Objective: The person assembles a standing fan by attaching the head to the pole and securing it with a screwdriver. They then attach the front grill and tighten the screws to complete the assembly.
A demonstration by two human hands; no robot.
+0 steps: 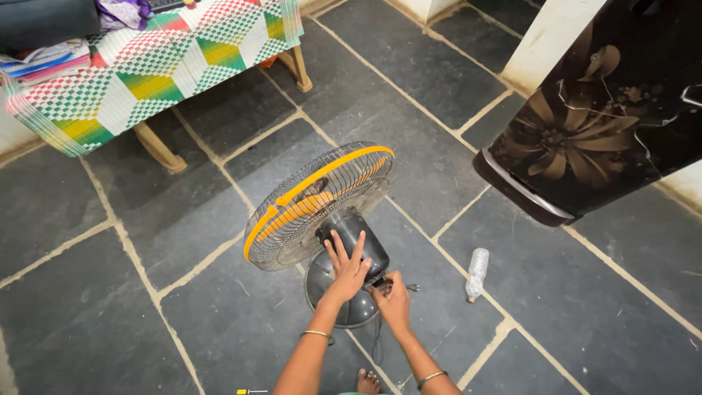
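A table fan with a wire cage [322, 201] trimmed in orange stands on the dark stone floor on a round grey base [322, 281]. Its black motor housing [358, 234] faces me. My left hand [346, 268] rests flat on the back of the motor housing, fingers spread. My right hand [392, 296] is just below and to the right, fingers pinched at a small part near the housing's lower rear; what it grips is too small to tell. Both wrists wear thin bangles. A black cord [376, 340] hangs from the fan.
An empty clear plastic bottle [477, 273] lies on the floor to the right. A dark floral-patterned refrigerator [599, 117] stands at upper right. A low table with a checked cloth [161, 66] is at upper left. A yellow-handled screwdriver [248, 392] and my foot [368, 380] are at the bottom.
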